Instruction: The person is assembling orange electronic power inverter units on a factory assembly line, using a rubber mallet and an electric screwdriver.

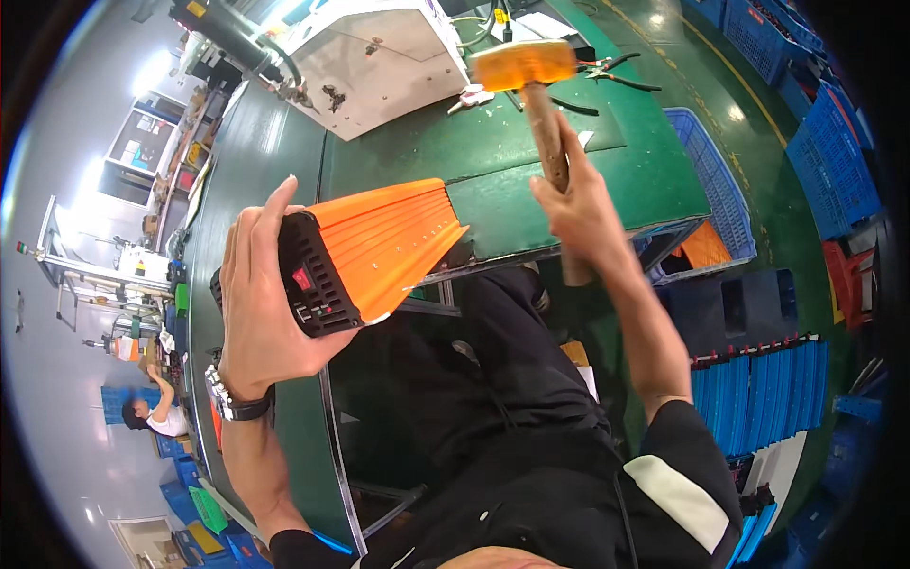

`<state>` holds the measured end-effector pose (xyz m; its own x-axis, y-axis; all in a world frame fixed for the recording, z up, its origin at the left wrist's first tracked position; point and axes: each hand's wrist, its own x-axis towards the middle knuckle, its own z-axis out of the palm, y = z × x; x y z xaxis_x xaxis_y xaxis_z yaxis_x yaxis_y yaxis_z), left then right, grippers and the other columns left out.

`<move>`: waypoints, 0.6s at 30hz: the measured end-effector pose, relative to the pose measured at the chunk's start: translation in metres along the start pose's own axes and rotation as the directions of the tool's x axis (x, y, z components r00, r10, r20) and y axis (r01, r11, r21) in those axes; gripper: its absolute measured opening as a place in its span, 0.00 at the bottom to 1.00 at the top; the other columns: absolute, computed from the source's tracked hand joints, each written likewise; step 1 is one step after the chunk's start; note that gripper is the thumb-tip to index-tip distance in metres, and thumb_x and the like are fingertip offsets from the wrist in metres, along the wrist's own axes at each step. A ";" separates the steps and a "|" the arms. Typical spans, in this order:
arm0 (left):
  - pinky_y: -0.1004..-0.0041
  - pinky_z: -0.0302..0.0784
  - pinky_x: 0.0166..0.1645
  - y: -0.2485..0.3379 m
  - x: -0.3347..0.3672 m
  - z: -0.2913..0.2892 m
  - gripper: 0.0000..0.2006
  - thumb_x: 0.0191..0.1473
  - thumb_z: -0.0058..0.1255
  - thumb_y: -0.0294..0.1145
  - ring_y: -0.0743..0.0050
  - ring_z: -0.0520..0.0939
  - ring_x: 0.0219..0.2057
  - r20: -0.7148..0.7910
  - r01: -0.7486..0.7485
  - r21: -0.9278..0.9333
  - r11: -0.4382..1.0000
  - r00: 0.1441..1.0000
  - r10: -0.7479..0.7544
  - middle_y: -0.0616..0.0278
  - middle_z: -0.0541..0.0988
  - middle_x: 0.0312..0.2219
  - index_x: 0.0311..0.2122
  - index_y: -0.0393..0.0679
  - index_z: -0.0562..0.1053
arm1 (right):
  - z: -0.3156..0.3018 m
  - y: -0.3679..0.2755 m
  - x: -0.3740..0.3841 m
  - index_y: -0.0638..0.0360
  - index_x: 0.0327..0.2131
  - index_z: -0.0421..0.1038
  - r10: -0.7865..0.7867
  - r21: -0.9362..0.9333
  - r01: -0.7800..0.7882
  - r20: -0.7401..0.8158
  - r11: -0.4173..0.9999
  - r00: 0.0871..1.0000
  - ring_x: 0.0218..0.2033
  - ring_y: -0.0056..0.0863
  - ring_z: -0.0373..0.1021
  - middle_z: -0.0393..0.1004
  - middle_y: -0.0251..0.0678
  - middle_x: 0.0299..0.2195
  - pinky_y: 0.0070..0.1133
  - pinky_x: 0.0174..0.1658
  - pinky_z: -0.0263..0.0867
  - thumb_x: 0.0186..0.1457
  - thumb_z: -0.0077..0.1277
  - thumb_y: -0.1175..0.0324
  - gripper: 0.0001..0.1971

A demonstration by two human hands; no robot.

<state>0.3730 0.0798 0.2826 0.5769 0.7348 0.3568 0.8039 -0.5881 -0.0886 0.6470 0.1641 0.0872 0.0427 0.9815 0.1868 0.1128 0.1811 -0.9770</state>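
An orange finned metal housing [389, 242] with a black slotted end panel [318, 275] lies tilted across the edge of the green worktable. Around its black end wraps my left hand [256, 294], thumb up and a watch on the wrist. My right hand [583, 204] grips the wooden handle of a mallet [526, 66] with a translucent amber head. The mallet is raised above the right part of the table, apart from the housing. A small red switch shows in the end panel.
Pliers [616, 74] and a white machine box [374, 66] sit at the table's far side. A blue crate [701, 152] stands right of the table, blue panels [763, 398] stand at the lower right. Another person [156, 417] works far left.
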 end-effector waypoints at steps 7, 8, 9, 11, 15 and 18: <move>0.57 0.68 0.52 0.004 -0.010 0.004 0.57 0.28 0.72 0.37 0.49 0.73 0.43 0.012 0.035 -0.009 0.999 0.999 -0.035 0.52 0.72 0.43 0.68 0.35 0.59 | 0.056 0.022 -0.043 0.54 0.73 0.37 -0.143 -0.194 0.198 0.265 0.961 0.954 0.36 0.66 0.73 0.78 0.63 0.35 0.45 0.40 0.71 0.53 0.49 0.80 0.47; 0.57 0.68 0.52 0.002 -0.010 0.006 0.57 0.29 0.72 0.38 0.49 0.73 0.43 0.005 0.033 -0.017 0.999 0.999 -0.033 0.53 0.72 0.43 0.68 0.35 0.59 | 0.056 0.017 -0.039 0.55 0.73 0.39 -0.102 -0.191 0.160 0.285 0.968 0.953 0.39 0.62 0.75 0.78 0.64 0.38 0.42 0.42 0.72 0.53 0.50 0.79 0.46; 0.57 0.68 0.52 0.001 -0.010 0.007 0.56 0.29 0.72 0.38 0.49 0.73 0.43 -0.004 0.029 -0.025 0.999 1.000 -0.029 0.53 0.71 0.43 0.68 0.36 0.59 | 0.054 0.014 -0.037 0.55 0.72 0.41 -0.060 -0.191 0.122 0.303 0.974 0.951 0.41 0.58 0.77 0.77 0.66 0.41 0.39 0.45 0.73 0.54 0.50 0.79 0.45; 0.57 0.68 0.52 -0.002 -0.013 0.007 0.56 0.29 0.72 0.38 0.49 0.72 0.43 0.002 0.027 -0.030 0.999 1.000 -0.027 0.53 0.71 0.43 0.68 0.37 0.59 | 0.040 0.013 -0.038 0.57 0.72 0.46 -0.052 0.004 0.053 0.226 0.999 0.973 0.45 0.47 0.79 0.76 0.63 0.47 0.35 0.48 0.73 0.55 0.52 0.77 0.41; 0.57 0.68 0.51 0.002 -0.008 0.001 0.55 0.30 0.72 0.38 0.49 0.72 0.43 0.024 0.030 -0.016 0.999 0.999 -0.030 0.53 0.71 0.42 0.67 0.38 0.60 | 0.005 -0.005 -0.039 0.59 0.71 0.47 0.115 0.210 -0.035 -0.384 0.977 0.916 0.23 0.26 0.70 0.73 0.38 0.30 0.26 0.30 0.71 0.58 0.47 0.79 0.38; 0.56 0.69 0.51 0.004 0.008 -0.001 0.53 0.31 0.73 0.37 0.47 0.72 0.42 0.006 -0.010 -0.029 1.000 1.000 0.011 0.52 0.70 0.42 0.66 0.37 0.61 | 0.047 0.040 -0.066 0.52 0.73 0.38 -0.083 -0.197 0.063 -0.098 0.978 0.992 0.24 0.28 0.73 0.72 0.40 0.38 0.25 0.23 0.69 0.55 0.46 0.82 0.45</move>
<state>0.3806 0.0827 0.2862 0.5862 0.7305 0.3502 0.7934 -0.6052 -0.0657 0.6025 0.1098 0.0311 0.1304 0.9520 0.2768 0.3091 0.2262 -0.9237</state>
